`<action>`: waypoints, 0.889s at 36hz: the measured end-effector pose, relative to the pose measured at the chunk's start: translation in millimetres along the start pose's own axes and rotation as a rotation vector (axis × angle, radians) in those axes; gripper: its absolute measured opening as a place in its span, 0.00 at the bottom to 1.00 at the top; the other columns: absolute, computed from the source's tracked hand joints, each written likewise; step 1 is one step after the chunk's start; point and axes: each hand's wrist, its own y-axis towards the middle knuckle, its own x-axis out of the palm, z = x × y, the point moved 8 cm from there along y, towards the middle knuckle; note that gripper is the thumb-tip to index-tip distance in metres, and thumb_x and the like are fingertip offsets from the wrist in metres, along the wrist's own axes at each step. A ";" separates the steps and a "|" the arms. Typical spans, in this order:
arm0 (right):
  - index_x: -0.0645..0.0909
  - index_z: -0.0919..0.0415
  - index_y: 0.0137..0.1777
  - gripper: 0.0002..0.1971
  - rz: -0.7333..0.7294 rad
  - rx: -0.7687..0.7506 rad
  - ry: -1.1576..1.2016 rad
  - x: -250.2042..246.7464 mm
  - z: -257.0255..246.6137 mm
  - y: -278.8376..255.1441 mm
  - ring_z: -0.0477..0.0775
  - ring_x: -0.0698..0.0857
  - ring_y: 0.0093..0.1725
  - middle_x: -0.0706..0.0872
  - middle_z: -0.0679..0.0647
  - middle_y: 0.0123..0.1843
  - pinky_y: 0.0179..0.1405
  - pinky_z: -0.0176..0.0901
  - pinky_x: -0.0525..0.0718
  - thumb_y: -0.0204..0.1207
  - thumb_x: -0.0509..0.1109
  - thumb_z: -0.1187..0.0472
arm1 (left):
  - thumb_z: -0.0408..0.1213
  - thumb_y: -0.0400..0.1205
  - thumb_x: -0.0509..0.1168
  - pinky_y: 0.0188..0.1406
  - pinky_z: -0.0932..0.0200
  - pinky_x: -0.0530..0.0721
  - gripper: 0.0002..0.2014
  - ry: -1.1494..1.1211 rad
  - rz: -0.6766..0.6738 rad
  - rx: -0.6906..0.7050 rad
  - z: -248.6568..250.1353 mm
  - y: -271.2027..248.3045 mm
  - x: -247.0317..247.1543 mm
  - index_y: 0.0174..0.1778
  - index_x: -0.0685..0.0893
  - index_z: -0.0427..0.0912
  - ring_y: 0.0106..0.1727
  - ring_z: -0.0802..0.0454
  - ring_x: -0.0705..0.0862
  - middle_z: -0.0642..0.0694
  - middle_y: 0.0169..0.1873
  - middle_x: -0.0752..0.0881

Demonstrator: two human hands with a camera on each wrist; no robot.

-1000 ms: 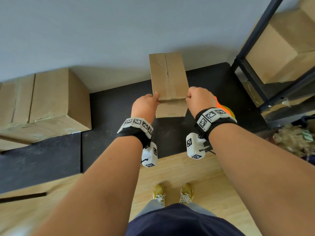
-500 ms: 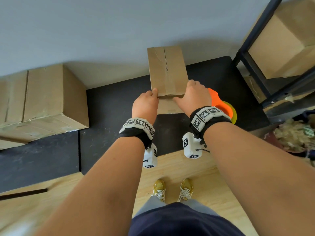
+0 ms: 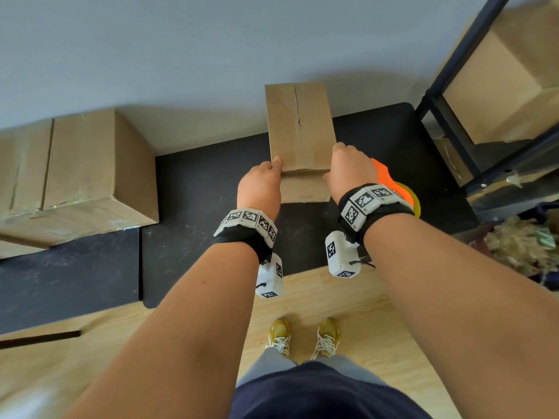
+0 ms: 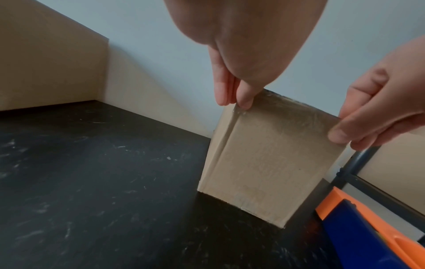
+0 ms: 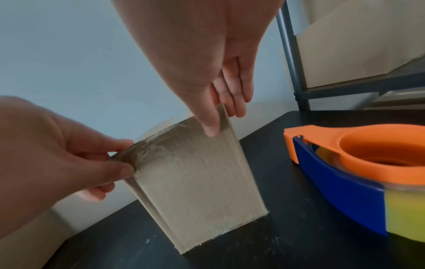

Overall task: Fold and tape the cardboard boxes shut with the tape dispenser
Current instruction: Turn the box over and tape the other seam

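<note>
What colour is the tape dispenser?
The tape dispenser is orange and blue, clearest in the right wrist view.

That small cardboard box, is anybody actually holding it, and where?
Yes. Both hands hold the small cardboard box at its near top corners: left hand pinches the left corner, right hand the right.

Tape dispenser (image 3: 390,184) close beside right hand (image 3: 351,172)

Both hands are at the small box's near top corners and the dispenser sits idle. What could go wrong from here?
1. The small box stands narrow and is held only at its top corners by the left hand and right hand; it might tip or slide.
2. The tape dispenser lies close beside the right hand and could be knocked.
</note>
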 end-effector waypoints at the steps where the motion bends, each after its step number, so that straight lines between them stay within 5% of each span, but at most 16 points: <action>1: 0.76 0.65 0.61 0.11 -0.012 -0.012 -0.019 -1.0 0.6 -0.9 0.61 0.84 0.55 0.83 0.62 0.57 0.54 0.51 0.83 0.81 0.67 0.64 | 0.27 0.81 0.61 0.37 0.55 0.69 0.27 -0.002 0.006 -0.012 0.3 0.1 -0.8 0.77 0.66 0.41 0.43 0.46 0.74 0.44 0.47 0.78; 6: 0.77 0.65 0.60 0.08 -0.026 -0.061 -0.059 -7.4 3.5 -4.0 0.59 0.84 0.50 0.84 0.60 0.53 0.42 0.46 0.75 0.83 0.64 0.67 | 0.26 0.80 0.59 0.37 0.54 0.70 0.27 0.014 -0.024 -0.035 0.7 3.1 -1.7 0.77 0.65 0.42 0.42 0.47 0.71 0.42 0.50 0.80; 13: 0.76 0.64 0.61 0.09 0.006 -0.073 -0.013 -5.6 7.5 -4.2 0.60 0.83 0.50 0.84 0.60 0.53 0.40 0.47 0.72 0.83 0.64 0.66 | 0.26 0.81 0.56 0.37 0.54 0.72 0.24 -0.006 -0.013 -0.068 -0.6 5.2 -6.0 0.75 0.69 0.43 0.41 0.45 0.73 0.44 0.42 0.74; 18: 0.74 0.62 0.59 0.08 0.041 -0.013 0.136 -2.9 12.6 0.5 0.57 0.82 0.44 0.82 0.57 0.48 0.38 0.47 0.74 0.83 0.65 0.65 | 0.29 0.85 0.55 0.41 0.53 0.77 0.24 -0.061 0.003 -0.089 -5.8 10.7 -8.3 0.78 0.69 0.47 0.45 0.44 0.78 0.42 0.45 0.78; 25: 0.66 0.62 0.71 0.23 -0.038 0.189 0.442 21.3 26.9 2.5 0.60 0.86 0.50 0.84 0.59 0.53 0.44 0.50 0.84 0.77 0.67 0.69 | 0.37 0.87 0.54 0.40 0.56 0.71 0.21 -0.097 0.039 -0.122 -12.8 3.4 -11.3 0.77 0.71 0.50 0.43 0.47 0.75 0.45 0.43 0.76; 32: 0.78 0.61 0.59 0.10 -0.099 0.081 0.371 29.9 4.3 12.3 0.59 0.84 0.51 0.84 0.58 0.53 0.42 0.46 0.77 0.79 0.67 0.63 | 0.32 0.84 0.56 0.32 0.55 0.71 0.15 -0.004 0.096 -0.178 -25.1 -20.6 -18.7 0.66 0.76 0.47 0.36 0.47 0.76 0.48 0.39 0.75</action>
